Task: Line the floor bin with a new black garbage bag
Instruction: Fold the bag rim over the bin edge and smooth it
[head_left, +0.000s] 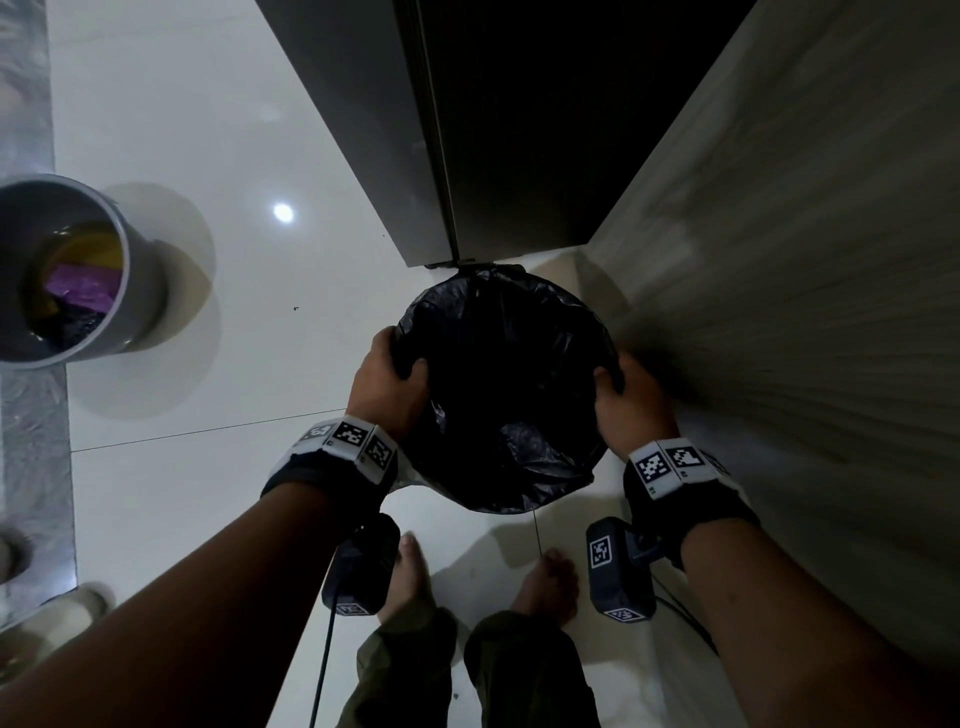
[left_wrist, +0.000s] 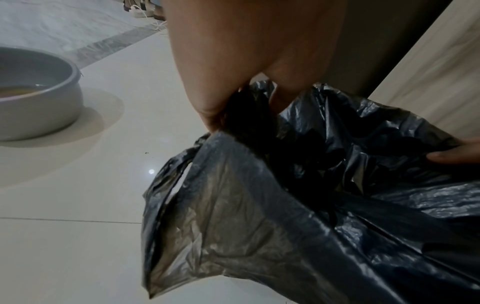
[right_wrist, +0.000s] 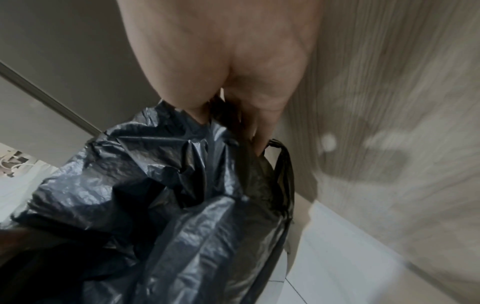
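A black garbage bag (head_left: 504, 374) is spread over a round floor bin in the corner, and the plastic hides the bin's rim all round. My left hand (head_left: 392, 376) grips the bag's left edge, thumb inside the opening. My right hand (head_left: 626, 395) grips the right edge the same way. In the left wrist view the bag (left_wrist: 298, 205) drapes down the bin's outside, with a loose handle loop at its left. The right wrist view shows my fingers (right_wrist: 262, 131) curled round the bag (right_wrist: 182, 205) beside the wall.
A grey bucket (head_left: 130, 270) holding liquid and coloured scraps stands on the white tiled floor at the left. A dark cabinet (head_left: 415, 130) rises behind the bin and a wood-grain wall (head_left: 779, 260) runs close on the right. My bare feet (head_left: 548, 582) stand just behind the bin.
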